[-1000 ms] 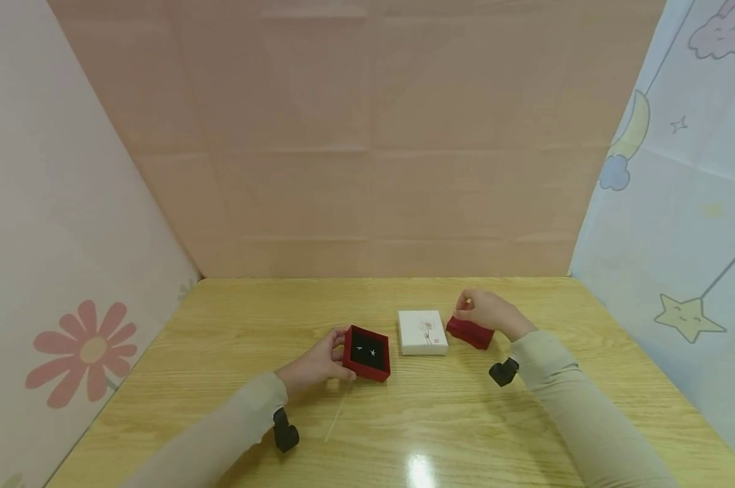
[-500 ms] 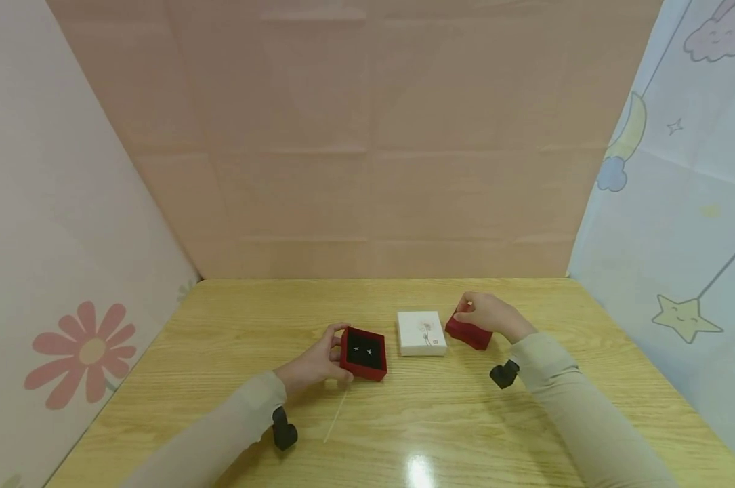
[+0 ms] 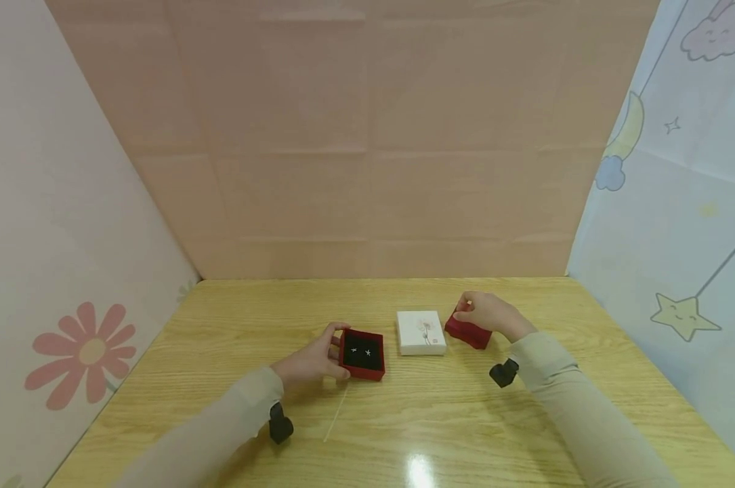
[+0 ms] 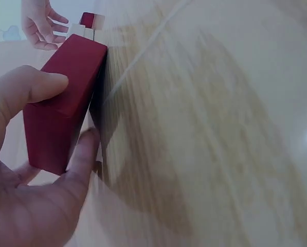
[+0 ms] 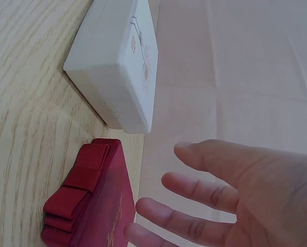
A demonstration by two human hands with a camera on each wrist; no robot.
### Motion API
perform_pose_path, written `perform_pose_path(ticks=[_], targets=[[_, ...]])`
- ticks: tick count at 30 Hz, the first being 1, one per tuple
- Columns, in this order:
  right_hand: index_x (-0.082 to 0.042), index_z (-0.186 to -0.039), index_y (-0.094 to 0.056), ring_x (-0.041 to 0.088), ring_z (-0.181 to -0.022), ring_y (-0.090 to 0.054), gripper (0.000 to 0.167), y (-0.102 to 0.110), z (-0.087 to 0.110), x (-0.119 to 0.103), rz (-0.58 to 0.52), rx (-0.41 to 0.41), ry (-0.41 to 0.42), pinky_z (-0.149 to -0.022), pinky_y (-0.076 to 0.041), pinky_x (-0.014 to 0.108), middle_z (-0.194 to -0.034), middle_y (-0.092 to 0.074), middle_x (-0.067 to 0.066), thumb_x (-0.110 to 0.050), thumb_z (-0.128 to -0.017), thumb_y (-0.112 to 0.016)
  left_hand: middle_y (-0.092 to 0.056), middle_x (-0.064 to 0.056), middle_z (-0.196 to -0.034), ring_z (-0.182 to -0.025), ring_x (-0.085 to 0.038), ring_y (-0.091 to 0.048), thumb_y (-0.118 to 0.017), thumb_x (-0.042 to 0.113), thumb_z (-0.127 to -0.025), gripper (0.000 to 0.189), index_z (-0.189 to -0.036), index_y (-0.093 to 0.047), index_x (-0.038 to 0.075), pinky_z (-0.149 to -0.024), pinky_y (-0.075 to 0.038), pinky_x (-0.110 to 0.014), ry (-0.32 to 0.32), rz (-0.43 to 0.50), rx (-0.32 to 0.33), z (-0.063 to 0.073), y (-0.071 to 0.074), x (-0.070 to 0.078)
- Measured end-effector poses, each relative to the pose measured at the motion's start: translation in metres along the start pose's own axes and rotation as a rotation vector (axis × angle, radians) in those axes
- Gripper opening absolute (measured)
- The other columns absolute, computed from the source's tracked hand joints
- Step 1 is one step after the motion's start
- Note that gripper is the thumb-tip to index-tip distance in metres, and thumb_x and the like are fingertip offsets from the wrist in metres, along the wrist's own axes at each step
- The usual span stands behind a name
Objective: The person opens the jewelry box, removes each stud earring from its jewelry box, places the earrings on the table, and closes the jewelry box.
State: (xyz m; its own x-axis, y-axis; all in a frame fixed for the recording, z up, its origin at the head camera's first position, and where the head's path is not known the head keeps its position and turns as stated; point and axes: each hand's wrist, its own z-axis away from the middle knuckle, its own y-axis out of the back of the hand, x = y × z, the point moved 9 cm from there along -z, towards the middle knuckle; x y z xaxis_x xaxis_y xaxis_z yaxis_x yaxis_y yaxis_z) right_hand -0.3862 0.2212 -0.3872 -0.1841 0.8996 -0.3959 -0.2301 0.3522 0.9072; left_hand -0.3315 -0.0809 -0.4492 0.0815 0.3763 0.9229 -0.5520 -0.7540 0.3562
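My left hand (image 3: 311,360) grips a small red jewelry box (image 3: 367,373) by its left side, thumb in front and fingers behind and under it. Two small silver star-shaped earrings (image 3: 368,352) sit on its black lining. In the left wrist view the red box (image 4: 66,98) is close to the wooden surface; whether it touches is hard to tell. My right hand (image 3: 486,313) is over the red lid (image 3: 468,333), which has a ribbon bow (image 5: 76,190) and gold lettering. In the right wrist view, its fingers (image 5: 166,215) are extended and loosely spread, pinching nothing.
A white square box (image 3: 421,332) with a flower print stands between the red box and the lid. A thin pale stick or strip (image 3: 336,413) lies on the wooden table (image 3: 251,305) before the left hand. Fabric backdrops enclose the table's back and sides.
My left hand has brought the red box slightly left, and it sits a little flatter than before. The right hand stays over the lid, almost unmoved.
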Motion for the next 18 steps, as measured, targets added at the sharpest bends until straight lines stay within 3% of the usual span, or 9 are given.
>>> perform_pose_path(ticks=[7,18], targets=[[-0.008,-0.098,-0.06,0.019,-0.073,-0.055,0.018,-0.0003,-0.0001,-0.0008,0.008,-0.001,-0.003,-0.066,-0.046,0.035,-0.097,-0.065,0.011,-0.026,-0.093,-0.061,-0.054,-0.014,-0.124,-0.099,-0.022,-0.06,-0.083,0.002,-0.072,0.091,-0.145,-0.029,0.006,-0.09,-0.05,-0.041,0.026,-0.125,0.038,-0.0007,0.006,0.0016],[-0.008,-0.098,-0.061,0.019,-0.076,-0.056,0.017,-0.0026,0.0025,-0.0071,-0.002,0.002,0.021,-0.066,-0.046,0.034,-0.097,-0.065,0.01,-0.024,-0.093,-0.062,-0.054,-0.011,-0.123,-0.096,-0.021,-0.058,-0.084,0.001,-0.07,0.092,-0.144,-0.032,0.006,-0.088,-0.049,-0.039,0.047,-0.144,0.043,-0.0041,0.0086,-0.0045]])
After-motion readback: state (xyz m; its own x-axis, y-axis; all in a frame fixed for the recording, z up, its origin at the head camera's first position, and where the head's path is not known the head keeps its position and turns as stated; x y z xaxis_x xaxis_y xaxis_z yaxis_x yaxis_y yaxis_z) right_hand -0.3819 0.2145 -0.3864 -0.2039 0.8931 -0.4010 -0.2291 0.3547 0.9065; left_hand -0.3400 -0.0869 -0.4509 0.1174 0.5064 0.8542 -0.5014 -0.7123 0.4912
